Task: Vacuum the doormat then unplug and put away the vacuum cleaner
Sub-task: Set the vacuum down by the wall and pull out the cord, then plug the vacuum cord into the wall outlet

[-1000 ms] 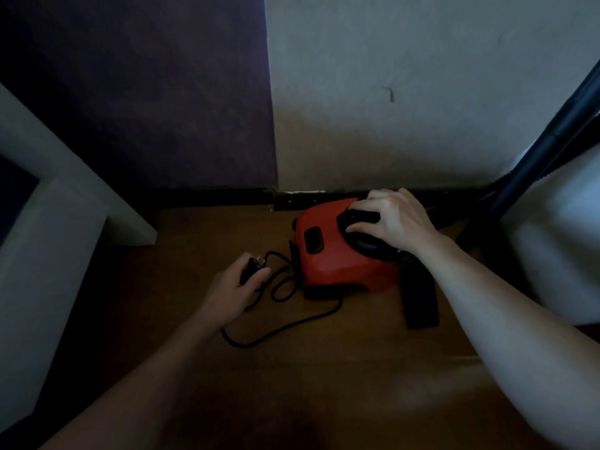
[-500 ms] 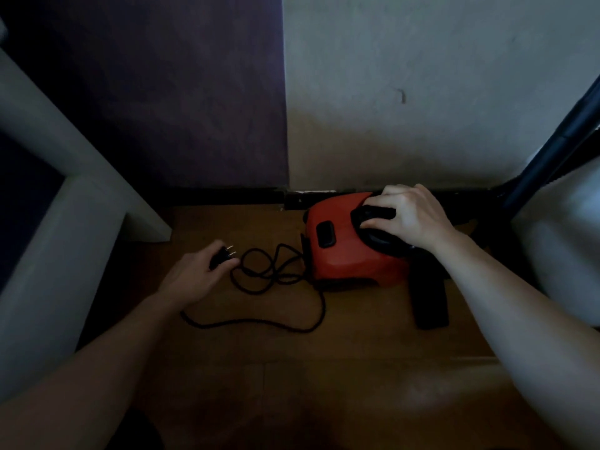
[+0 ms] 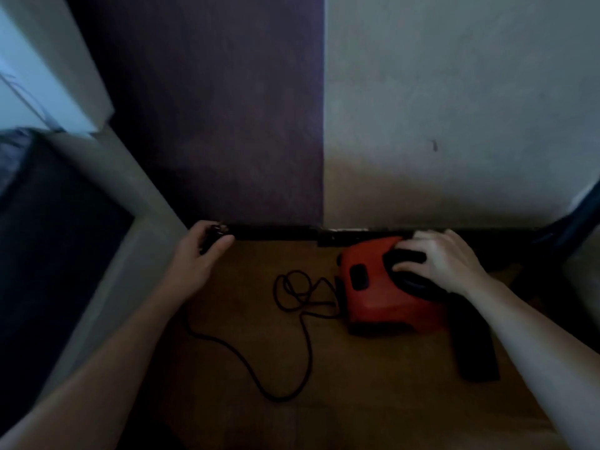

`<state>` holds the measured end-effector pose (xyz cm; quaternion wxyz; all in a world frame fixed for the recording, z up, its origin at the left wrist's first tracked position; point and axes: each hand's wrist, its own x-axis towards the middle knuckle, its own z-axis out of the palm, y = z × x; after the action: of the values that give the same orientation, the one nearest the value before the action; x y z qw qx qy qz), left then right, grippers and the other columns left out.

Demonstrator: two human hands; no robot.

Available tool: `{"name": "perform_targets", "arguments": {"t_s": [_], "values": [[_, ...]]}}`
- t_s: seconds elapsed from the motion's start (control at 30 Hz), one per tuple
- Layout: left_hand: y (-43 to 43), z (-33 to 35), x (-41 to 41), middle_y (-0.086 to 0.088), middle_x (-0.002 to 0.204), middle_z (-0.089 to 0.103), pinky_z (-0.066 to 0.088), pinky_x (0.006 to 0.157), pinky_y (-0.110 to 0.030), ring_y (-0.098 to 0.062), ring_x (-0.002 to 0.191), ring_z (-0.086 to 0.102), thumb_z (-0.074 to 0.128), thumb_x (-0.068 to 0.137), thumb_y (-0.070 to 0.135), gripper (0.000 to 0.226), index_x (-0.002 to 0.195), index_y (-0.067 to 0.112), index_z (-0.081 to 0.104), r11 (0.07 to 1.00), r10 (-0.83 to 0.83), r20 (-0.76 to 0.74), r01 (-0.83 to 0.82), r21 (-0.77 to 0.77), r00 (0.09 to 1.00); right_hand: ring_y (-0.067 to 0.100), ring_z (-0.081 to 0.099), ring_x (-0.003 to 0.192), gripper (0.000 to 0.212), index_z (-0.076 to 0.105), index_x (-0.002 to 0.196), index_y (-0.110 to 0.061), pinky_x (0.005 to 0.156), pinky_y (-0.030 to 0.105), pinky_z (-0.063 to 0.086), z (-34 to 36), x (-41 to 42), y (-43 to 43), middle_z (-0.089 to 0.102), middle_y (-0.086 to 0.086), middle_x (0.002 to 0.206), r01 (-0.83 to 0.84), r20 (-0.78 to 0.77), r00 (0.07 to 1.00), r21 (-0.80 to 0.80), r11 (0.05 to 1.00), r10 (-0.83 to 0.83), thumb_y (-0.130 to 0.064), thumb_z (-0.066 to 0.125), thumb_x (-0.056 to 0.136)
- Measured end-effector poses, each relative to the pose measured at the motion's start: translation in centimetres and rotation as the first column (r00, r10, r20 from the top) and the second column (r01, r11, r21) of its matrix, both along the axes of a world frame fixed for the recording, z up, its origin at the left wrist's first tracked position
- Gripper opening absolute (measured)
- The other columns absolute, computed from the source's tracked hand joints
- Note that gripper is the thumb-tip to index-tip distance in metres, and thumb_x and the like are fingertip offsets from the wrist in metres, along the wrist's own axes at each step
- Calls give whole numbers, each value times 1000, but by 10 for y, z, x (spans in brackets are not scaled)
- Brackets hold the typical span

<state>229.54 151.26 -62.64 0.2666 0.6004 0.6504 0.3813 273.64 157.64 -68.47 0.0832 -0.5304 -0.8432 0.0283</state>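
Well left of the red vacuum cleaner (image 3: 376, 300), the left grip (image 3: 201, 251) is pinching the plug (image 3: 215, 236) beside the skirting board (image 3: 272, 232), and the plug is sitting in no socket. Between there and the vacuum cleaner, the cord (image 3: 285, 319) is lying in loose loops on the floor (image 3: 373, 384). On top of the vacuum cleaner, the right grip (image 3: 438, 259) is clasping the black handle (image 3: 418, 284). The slack is probably needing gathering coil by coil before any lifting, or the loops risk snagging.
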Motion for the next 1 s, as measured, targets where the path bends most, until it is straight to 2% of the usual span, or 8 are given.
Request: {"name": "perform_targets", "arguments": {"t_s": [0.07,0.17,0.33,0.43,0.57,0.77,0.9,1.0], "values": [[4,13,-2,5,88,62,47,70,-15,-2,75,59,61,95,15,15,109,12,61,1000,-4,107,7,-25,994,20,68,92,60,75,115,-33,70,33,30,-1,0,4,65,-8,93,10,6,1000,-12,1000,-10,-73,50,79],[5,30,-1,5,65,47,36,45,-18,-3,51,46,52,100,16,14,108,15,64,996,-21,300,44,-71,954,16,66,93,61,73,119,-37,69,31,24,-1,3,6,61,-13,94,53,22,998,-72,996,-52,-74,50,77],[7,56,-4,-1,71,45,41,50,-19,-7,54,41,43,104,12,20,105,4,61,988,-6,567,93,-126,824,7,64,94,62,69,123,-41,74,28,37,5,5,5,50,-23,95,70,50,997,-171,983,-62,-77,48,78],[8,72,3,-1,73,48,43,51,-21,-10,55,43,45,103,12,17,101,4,60,984,-26,565,122,-132,824,11,68,89,62,73,121,-36,71,27,43,10,5,2,51,-21,95,60,20,998,-178,982,-57,-73,54,75],[10,88,15,0,73,51,43,52,-21,-9,56,46,48,102,13,15,96,10,61,980,-46,571,149,-134,819,16,69,90,53,73,123,-35,75,34,52,14,3,1,61,-13,98,80,-2,997,-213,974,-82,-66,69,80],[15,100,40,0,74,51,41,51,-20,-8,56,45,50,102,13,15,100,9,63,982,-26,544,124,-144,839,18,67,102,42,71,118,-44,87,38,50,20,2,4,64,-10,104,57,-15,998,-285,957,-64,-67,68,83],[16,115,53,1,73,51,41,52,-19,-9,57,45,48,102,13,17,105,6,63,982,2,532,98,-161,847,14,63,104,43,69,116,-45,91,37,47,27,1,4,59,-14,103,73,-22,996,-357,931,-87,-72,63,84],[19,130,61,1,73,51,40,50,-18,-9,56,44,47,103,13,19,107,4,63,985,44,559,60,-165,828,12,61,106,48,69,115,-41,94,38,47,37,-7,8,56,-18,103,52,-83,992,-397,917,-92,-73,68,79]]}}
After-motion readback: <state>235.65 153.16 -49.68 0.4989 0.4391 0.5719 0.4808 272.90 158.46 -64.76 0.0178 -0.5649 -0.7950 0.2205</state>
